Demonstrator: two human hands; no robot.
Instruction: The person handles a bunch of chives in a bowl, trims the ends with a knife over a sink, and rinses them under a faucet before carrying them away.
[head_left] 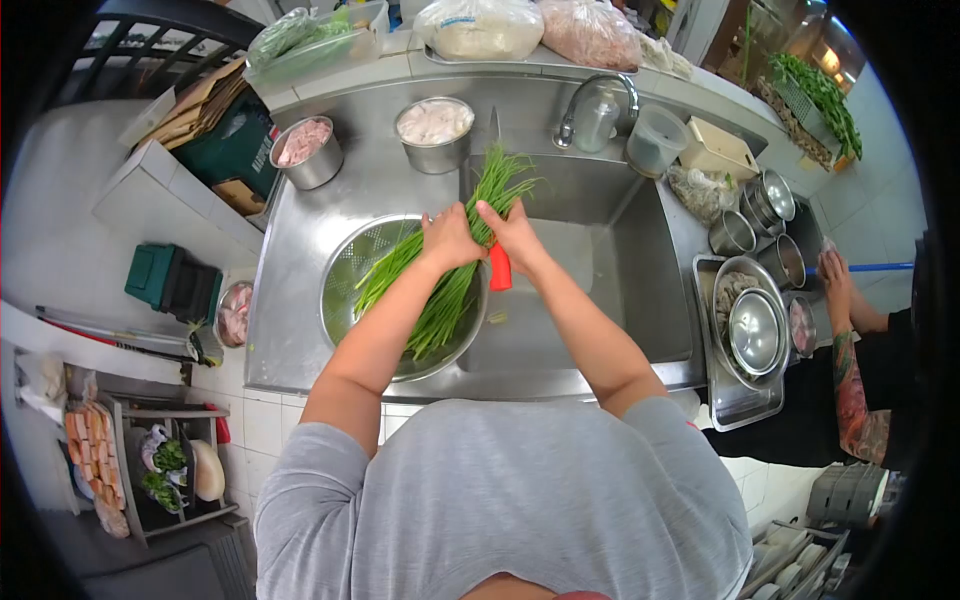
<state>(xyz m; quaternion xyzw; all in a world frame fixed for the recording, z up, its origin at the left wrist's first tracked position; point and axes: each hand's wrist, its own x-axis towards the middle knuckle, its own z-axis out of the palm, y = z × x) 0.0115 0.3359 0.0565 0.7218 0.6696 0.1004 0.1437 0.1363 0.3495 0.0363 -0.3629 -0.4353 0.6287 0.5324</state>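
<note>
A long bunch of thin green chives [500, 180] lies slantwise across a perforated metal colander [345, 275], its upper end reaching over the sink. My left hand [452, 238] is closed around the middle of the bunch. Beside it, my right hand [512, 238] grips the same bunch, with the thumb along the stalks. Just under the right hand a red handle-like piece [500, 268] sticks out; what it belongs to is hidden. More chives rest in the colander beneath my left forearm.
The steel sink [625, 290] lies right of the colander, with a curved faucet [568, 125] behind. Metal pots of pale food [434, 124] and pink meat [304, 142] stand at the back left. Bowls and trays [755, 330] crowd the right, near another person's hands [835, 285].
</note>
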